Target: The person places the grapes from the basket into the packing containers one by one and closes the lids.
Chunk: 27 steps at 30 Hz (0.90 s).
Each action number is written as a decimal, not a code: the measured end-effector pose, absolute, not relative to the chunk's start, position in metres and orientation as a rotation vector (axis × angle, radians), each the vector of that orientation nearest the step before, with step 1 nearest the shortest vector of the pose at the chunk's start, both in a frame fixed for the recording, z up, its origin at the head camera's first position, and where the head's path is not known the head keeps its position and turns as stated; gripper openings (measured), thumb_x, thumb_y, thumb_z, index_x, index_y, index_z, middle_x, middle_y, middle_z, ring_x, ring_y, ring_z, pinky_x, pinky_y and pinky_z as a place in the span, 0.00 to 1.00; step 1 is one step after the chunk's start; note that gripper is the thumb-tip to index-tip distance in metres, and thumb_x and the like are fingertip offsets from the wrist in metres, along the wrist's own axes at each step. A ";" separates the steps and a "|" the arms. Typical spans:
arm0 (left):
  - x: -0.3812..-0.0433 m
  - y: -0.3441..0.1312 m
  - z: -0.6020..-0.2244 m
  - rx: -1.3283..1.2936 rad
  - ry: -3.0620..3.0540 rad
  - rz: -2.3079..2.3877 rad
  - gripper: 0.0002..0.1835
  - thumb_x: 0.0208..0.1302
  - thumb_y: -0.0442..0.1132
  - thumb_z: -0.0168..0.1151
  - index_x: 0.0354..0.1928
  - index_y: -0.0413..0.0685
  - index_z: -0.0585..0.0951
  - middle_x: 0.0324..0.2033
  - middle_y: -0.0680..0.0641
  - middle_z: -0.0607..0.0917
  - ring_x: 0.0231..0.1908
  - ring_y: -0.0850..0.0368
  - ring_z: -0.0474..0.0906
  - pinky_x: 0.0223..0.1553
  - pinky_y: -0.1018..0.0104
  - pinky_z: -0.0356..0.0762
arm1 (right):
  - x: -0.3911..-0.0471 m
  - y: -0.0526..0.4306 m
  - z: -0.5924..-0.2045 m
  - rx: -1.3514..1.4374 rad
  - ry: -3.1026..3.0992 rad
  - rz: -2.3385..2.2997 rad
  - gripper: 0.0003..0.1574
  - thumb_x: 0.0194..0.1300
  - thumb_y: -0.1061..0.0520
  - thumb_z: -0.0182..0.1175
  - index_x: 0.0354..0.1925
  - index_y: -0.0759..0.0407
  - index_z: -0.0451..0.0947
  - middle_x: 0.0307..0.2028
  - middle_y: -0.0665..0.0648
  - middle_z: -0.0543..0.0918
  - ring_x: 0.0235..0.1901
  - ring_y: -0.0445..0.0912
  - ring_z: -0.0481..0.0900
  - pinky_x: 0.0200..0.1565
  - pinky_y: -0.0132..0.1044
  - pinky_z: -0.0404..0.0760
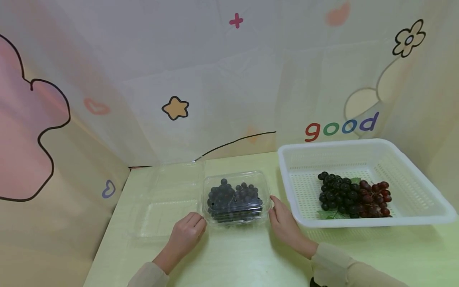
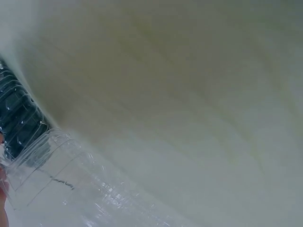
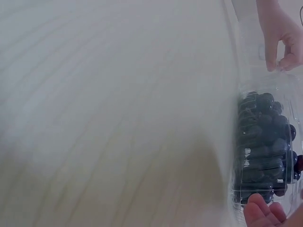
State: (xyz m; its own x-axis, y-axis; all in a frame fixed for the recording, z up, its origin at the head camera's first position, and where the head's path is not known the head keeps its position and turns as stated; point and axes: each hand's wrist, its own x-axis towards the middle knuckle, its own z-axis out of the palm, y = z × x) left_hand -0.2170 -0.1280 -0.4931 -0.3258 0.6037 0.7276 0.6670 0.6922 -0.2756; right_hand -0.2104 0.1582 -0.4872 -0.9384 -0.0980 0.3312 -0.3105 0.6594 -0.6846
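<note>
A clear plastic clamshell box [image 1: 234, 199] with dark grapes [image 1: 222, 197] inside stands in the middle of the table, its lid down over them. My left hand [image 1: 189, 229] is at its front left corner; in the right wrist view the thumb and forefinger of that left hand [image 3: 283, 47] pinch the rim. My right hand [image 1: 287, 225] rests against the box's right side with fairly straight fingers [image 3: 258, 210]. In the left wrist view only the ridged side of the grape box [image 2: 21, 113] and a bit of fingertips [image 2: 3, 182] show.
An opened, empty clear plastic box [image 1: 168, 219] lies left of the grape box. At right stands a white basket [image 1: 292, 199] with black grapes [image 1: 338, 193], red grapes [image 1: 374, 199] and green leaves. A printed cloth curtain [image 1: 222, 87] hangs behind the table.
</note>
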 end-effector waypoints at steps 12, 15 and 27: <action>-0.216 -0.131 -0.498 -0.958 -2.086 -0.118 0.19 0.65 0.38 0.39 0.22 0.44 0.77 0.23 0.50 0.77 0.27 0.58 0.74 0.28 0.70 0.75 | -0.213 0.154 -0.487 0.249 -2.566 1.311 0.24 0.56 0.73 0.44 0.53 0.75 0.62 0.19 0.54 0.71 0.21 0.39 0.69 0.30 0.34 0.70; -0.216 -0.132 -0.499 -0.965 -2.094 -0.124 0.18 0.65 0.38 0.39 0.24 0.43 0.78 0.23 0.50 0.77 0.27 0.57 0.75 0.29 0.69 0.76 | -0.213 0.152 -0.486 0.213 -2.558 1.429 0.24 0.57 0.73 0.42 0.54 0.74 0.61 0.19 0.56 0.71 0.17 0.37 0.69 0.23 0.30 0.71; -0.217 -0.134 -0.499 -0.949 -2.105 -0.159 0.18 0.65 0.39 0.40 0.26 0.42 0.79 0.26 0.49 0.80 0.29 0.57 0.76 0.32 0.69 0.77 | -0.214 0.148 -0.481 0.058 -2.533 1.729 0.25 0.60 0.73 0.41 0.58 0.71 0.57 0.20 0.60 0.70 0.14 0.38 0.70 0.18 0.28 0.73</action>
